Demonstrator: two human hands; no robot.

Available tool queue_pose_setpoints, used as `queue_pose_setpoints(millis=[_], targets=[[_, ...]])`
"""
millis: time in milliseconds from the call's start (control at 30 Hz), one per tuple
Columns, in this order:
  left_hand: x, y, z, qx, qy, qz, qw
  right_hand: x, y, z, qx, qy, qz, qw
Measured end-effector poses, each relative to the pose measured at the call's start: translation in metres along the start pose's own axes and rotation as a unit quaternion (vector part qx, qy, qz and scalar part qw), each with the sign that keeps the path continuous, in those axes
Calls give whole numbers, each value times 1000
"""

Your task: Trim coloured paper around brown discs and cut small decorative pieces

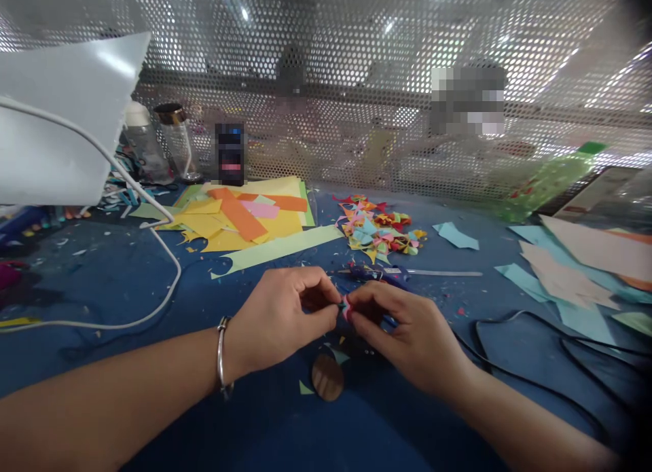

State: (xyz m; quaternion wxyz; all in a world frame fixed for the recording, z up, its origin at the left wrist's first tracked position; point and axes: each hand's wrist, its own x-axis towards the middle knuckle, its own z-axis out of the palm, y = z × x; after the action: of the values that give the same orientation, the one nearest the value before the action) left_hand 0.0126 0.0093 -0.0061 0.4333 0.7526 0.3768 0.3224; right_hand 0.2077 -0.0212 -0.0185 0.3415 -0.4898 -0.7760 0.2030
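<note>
My left hand [285, 316], with a silver bangle at its wrist, is closed in a pinch on a small, dark, thin thing, mostly hidden by the fingertips. Facing it, my right hand [397, 316] pinches a small pink paper piece [347, 307]. The fingertips of both hands nearly meet over the blue table. Just beyond them lies a dark blue glue gun [379, 274] with a whitish glue stick [445, 273] behind it. Below the hands rests a round wooden disc [327, 377], with small paper scraps beside it.
Coloured paper sheets [285, 231] lie back left, and a heap of small cut paper pieces [377, 227] back centre. More paper [565, 275] and a black cable [534, 384] are at right. A lamp's white cord [168, 288] crosses the left. A perforated metal screen [331, 85] stands behind.
</note>
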Motion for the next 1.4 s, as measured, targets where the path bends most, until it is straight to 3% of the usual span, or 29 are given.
queue_pose_setpoints(millis=[500, 1000, 1400], targets=[[-4, 3, 4, 2, 2, 1, 1000, -7, -3, -1, -70, 6, -62, 996], [-5, -1, -1, 121, 42, 96, 987, -7, -7, 6, -107, 44, -88, 989], [-6, -3, 4, 96, 10, 69, 993, -10, -5, 7, -136, 40, -104, 984]])
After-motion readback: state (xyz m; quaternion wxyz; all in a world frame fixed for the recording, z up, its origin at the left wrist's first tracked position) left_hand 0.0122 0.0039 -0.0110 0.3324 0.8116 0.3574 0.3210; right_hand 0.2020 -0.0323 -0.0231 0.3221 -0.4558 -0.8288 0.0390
